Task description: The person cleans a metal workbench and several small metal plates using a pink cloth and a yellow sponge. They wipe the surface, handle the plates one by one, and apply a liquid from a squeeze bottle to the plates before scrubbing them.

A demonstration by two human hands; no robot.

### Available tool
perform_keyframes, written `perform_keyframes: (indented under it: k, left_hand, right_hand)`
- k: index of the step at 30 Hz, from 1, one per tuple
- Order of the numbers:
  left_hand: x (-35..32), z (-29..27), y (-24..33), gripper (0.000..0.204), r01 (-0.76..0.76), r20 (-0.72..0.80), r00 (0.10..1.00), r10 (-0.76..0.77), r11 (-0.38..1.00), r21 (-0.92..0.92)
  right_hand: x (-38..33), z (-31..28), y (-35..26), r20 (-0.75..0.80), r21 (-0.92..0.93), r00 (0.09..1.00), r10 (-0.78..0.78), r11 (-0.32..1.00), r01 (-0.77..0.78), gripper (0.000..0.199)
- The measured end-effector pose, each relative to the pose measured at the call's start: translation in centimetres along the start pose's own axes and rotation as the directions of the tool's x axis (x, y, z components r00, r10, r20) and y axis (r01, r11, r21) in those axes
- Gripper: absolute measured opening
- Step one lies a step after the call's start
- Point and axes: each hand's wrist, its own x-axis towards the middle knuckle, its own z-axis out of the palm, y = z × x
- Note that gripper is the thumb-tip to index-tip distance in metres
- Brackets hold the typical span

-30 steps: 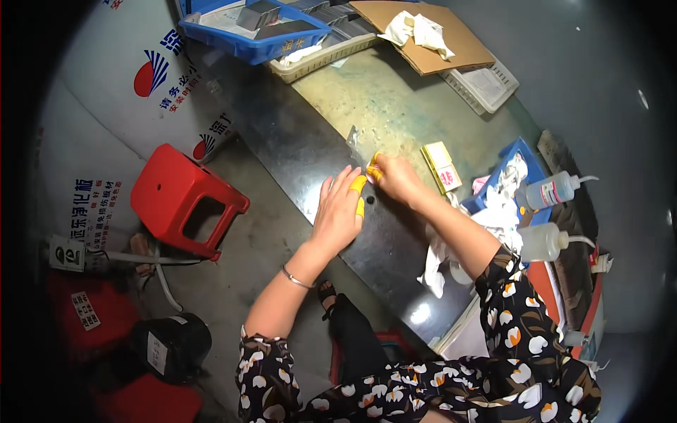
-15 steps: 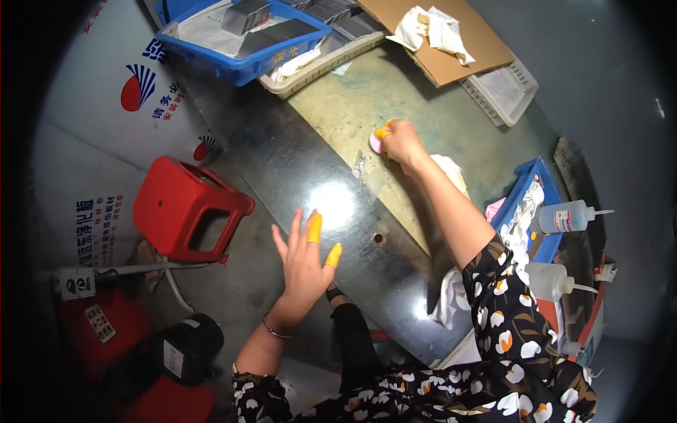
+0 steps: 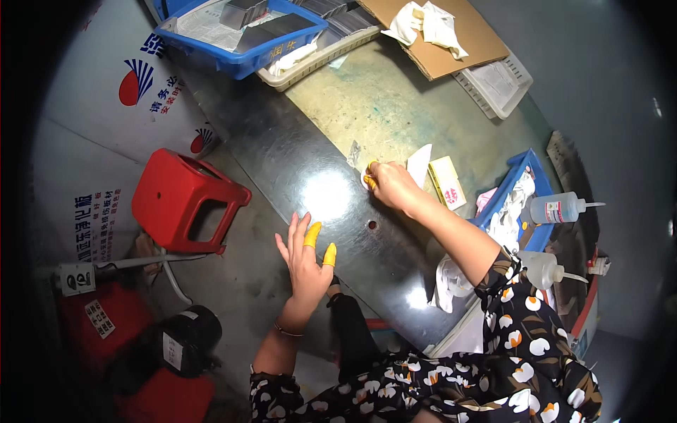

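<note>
Pale pad (image 3: 364, 177): frame centre, on the worktop (image 3: 402, 92), at the dark strip's (image 3: 271, 144) border; shifted down-frame within half a second, so contact apparently falls there now. Left hand (image 3: 308, 273): lower centre, spread, holding nothing. Right hand (image 3: 390, 185): narrow, pinching pad.
</note>
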Motion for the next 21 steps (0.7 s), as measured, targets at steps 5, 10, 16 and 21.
perform_keyframes:
  k: [5, 10, 16, 21]
  left_hand:
    - [-1.0, -1.7, 0.1, 0.038, 0.004, 0.01, 1.0, -0.003, 1.0, -0.031]
    - [-1.9, -2.0, -0.3, 0.037, 0.036, 0.003, 0.999, -0.035, 0.998, -0.049]
    - [-3.4, -1.7, 0.1, 0.036, 0.099, -0.013, 0.995, -0.101, 0.986, -0.137]
    - [-4.4, -2.0, 0.6, 0.034, 0.134, -0.038, 0.989, -0.141, 0.98, -0.149]
  right_hand:
    - [2.3, -2.4, -0.1, -0.022, -0.027, 1.0, -0.004, 1.0, 0.003, 0.015]
    - [6.6, -1.7, 0.3, 0.015, 0.153, 0.997, 0.071, 0.986, -0.072, 0.016]
    - [0.7, -0.4, -0.5, 0.111, 0.066, 0.988, -0.106, 0.993, 0.099, 0.012]
    - [-0.9, -0.4, 0.5, -0.022, -0.094, 0.984, -0.176, 0.98, 0.174, 0.008]
